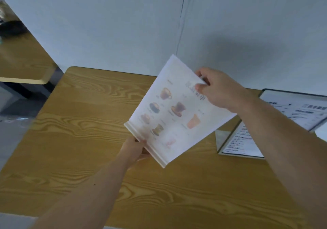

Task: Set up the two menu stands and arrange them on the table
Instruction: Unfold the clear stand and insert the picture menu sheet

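Observation:
Above the wooden table (79, 140) I hold a menu stand (175, 115), a clear panel with a white drinks menu showing cups, tilted in the air. My left hand (134, 149) grips its pale base strip at the lower left. My right hand (219, 89) pinches the panel's top edge. A second menu stand (238, 144) with a black-and-white text sheet lies on the table at the right, partly hidden behind my right forearm.
A dark-framed menu board (297, 110) lies at the table's far right. A grey wall (123, 25) rises directly behind the table. Another wooden table (23, 62) stands at the left, across a gap of floor.

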